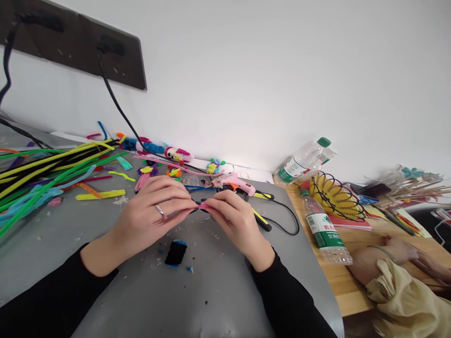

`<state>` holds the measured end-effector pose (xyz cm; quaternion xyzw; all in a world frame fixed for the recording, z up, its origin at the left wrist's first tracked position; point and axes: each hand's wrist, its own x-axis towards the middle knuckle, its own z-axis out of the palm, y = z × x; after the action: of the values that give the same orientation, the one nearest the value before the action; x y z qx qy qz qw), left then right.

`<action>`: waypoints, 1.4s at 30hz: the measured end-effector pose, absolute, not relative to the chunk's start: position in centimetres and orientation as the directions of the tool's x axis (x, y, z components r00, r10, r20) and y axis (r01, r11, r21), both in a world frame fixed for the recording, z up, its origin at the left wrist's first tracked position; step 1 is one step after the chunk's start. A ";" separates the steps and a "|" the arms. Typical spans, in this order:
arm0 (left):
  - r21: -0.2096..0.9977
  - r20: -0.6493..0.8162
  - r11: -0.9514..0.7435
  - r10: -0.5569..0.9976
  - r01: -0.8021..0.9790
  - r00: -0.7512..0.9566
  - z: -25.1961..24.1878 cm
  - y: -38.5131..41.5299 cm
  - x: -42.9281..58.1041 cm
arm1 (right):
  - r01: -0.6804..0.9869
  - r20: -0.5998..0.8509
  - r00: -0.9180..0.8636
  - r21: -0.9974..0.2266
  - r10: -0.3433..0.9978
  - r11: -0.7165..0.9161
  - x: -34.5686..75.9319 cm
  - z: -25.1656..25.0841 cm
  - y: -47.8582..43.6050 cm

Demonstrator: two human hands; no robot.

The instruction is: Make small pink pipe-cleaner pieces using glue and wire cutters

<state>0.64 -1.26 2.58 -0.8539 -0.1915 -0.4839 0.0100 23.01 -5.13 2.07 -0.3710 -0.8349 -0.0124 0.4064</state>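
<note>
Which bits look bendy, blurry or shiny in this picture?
In the head view, the grey mat shines softly low down and its right edge seems bowed; the other person's arm looks smeared; the left hand and right hand look clearer.

Pink-and-dark bit (203,205) is mostly hidden btw L hand (151,211) and R hand (237,219); full shape unclear. Glue gun (235,180) is pt. hidden behind R hand. Socket panel (125,70) is cut off at top-L, pipe cleaners (59,172) at L edge. Co-worker's sleeve (405,295) is cut off at R + btm, their hand (401,248) blurry. Rear bottle (330,154) is mostly behind front bottle (295,170). Crumbs (206,303) too small to ID.
</note>
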 end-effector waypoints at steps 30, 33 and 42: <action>0.167 0.829 -0.918 0.329 0.361 0.453 2.8 -1.4 0.8 | 0.587 0.636 -0.373 -0.402 0.676 0.703 22.9 1.9 -5.1; 0.185 0.829 -0.916 0.340 0.356 0.443 2.9 -1.4 0.8 | 0.582 0.633 -0.366 -0.416 0.682 0.698 22.9 2.0 -5.1; 0.197 0.825 -0.905 0.360 0.376 0.435 2.5 -1.3 0.7 | 0.575 0.666 -0.371 -0.382 0.647 0.723 22.9 2.1 -5.1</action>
<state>0.74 -1.32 2.54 -0.8471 -0.2173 -0.4849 0.0083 22.94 -5.08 2.14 -0.3695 -0.8268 0.0427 0.4220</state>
